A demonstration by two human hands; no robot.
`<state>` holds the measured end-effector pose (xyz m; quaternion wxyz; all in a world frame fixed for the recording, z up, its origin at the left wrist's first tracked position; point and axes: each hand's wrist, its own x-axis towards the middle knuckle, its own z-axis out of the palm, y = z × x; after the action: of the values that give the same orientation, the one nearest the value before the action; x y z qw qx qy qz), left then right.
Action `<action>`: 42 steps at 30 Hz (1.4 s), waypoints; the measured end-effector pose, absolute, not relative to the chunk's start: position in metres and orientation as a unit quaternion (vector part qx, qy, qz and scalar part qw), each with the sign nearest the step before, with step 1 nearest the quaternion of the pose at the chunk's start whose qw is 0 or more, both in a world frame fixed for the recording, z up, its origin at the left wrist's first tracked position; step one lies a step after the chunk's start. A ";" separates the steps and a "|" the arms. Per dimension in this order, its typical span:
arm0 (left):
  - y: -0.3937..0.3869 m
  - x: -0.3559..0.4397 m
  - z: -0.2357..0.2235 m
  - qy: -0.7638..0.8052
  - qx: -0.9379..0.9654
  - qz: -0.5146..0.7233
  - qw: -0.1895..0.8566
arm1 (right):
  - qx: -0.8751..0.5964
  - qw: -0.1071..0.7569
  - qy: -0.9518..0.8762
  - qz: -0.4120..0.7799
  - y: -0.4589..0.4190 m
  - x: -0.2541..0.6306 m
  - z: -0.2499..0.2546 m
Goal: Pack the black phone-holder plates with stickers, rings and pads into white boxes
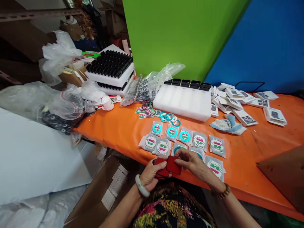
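Both my hands meet at the near edge of the orange table [251, 158]. My left hand [150, 174], with a pale bangle on the wrist, is closed around a small red case [169, 167]. My right hand [192, 163], with a bead bracelet, pinches the top of the same red case. Just beyond them lie several small clear packets with round green, pink and teal stickers [185, 136]. Some packets sit partly under my right hand.
A white foam tray [182, 101] with black items along its far edge stands mid-table. Loose stickers [144, 111], clear bags [152, 84], small white boxes [247, 117] and a cloth [226, 125] lie around. Stacked foam trays [111, 68] and cartons [102, 196] are at left.
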<state>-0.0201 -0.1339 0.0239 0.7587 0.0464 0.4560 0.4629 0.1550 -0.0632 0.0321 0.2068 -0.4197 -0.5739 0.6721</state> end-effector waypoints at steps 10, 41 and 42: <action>-0.130 -0.067 0.030 0.405 -0.006 0.535 0.742 | -0.473 0.298 -0.631 0.538 0.030 0.097 0.003; -0.084 -0.024 0.028 0.421 0.015 0.523 0.741 | -0.459 0.299 -0.502 0.669 0.017 0.137 0.020; -0.084 -0.023 0.029 0.408 0.003 0.515 0.754 | -0.468 0.309 -0.506 0.655 0.024 0.139 0.018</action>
<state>-0.0226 -0.0845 0.0287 0.7536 0.0031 0.4080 0.5154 0.1391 0.0237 0.0177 0.3087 -0.4683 -0.5064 0.6549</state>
